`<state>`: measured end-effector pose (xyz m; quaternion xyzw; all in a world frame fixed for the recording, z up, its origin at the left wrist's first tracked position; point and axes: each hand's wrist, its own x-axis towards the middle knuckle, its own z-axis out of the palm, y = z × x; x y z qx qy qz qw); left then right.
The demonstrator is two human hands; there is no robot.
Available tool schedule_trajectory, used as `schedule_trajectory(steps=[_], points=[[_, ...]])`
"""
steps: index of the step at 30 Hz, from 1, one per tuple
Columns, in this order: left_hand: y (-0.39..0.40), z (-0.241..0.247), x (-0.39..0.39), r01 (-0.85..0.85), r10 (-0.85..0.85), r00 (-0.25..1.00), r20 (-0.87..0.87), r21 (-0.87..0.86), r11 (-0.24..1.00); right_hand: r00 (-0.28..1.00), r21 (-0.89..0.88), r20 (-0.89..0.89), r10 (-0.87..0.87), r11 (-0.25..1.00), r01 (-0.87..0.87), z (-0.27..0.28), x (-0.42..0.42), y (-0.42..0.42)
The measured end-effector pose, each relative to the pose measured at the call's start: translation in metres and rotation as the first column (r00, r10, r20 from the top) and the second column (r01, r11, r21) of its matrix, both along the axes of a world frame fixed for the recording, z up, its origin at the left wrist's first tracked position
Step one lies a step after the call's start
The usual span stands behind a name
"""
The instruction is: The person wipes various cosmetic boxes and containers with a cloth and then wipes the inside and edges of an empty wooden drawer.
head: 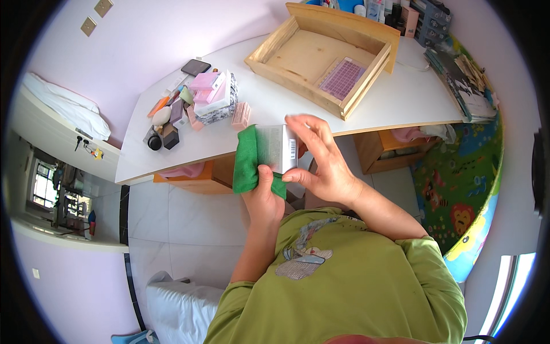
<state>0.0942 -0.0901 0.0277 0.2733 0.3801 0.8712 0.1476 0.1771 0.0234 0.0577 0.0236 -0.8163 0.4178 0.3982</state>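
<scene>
My left hand (265, 195) holds a small white and grey box (275, 148) together with a green cloth (246, 165), its thumb on the box's lower edge. Beside the box's right end is my right hand (320, 159), fingers spread and curved around that end; a fingertip seems close to the lower corner, but contact is unclear. The box end bears a printed code. Just beyond the cloth, a small pink box (241, 115) stands on the white desk (275, 103). Behind it lies a wooden drawer (296, 81) with a purple patterned sheet or palette (343, 78) inside.
Cosmetics and small boxes cluster at the desk's left, with a black hexagonal box (170, 136), pink boxes (207, 81) and a phone (196, 66). Books (468, 90) pile at the right end. Bottles and a grey-blue drawer organizer (432, 21) stand at the back. Under the desk are wooden cabinets (378, 148).
</scene>
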Motion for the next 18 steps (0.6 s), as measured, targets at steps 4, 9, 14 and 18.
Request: schedule_trajectory(steps=[4,9,14,18], points=[[-0.006,-0.008,-0.006,-0.003,0.002,0.999,-0.038,-0.041,0.999,0.983,-0.220,0.135,0.122,0.971,-0.090,0.001,-0.001,0.004],[-0.005,-0.011,-0.003,-0.069,0.075,0.997,0.028,-0.185,0.980,0.995,-0.007,0.077,-0.064,0.998,0.065,-0.003,-0.001,-0.004],[-0.001,-0.007,0.010,0.219,-0.251,0.938,0.241,0.153,0.964,0.950,0.407,-0.211,-0.229,0.863,0.298,-0.016,-0.012,-0.013],[-0.002,-0.018,0.007,0.107,-0.103,0.991,0.086,-0.038,0.994,0.974,0.429,-0.171,-0.148,0.879,0.209,-0.018,-0.015,-0.016]])
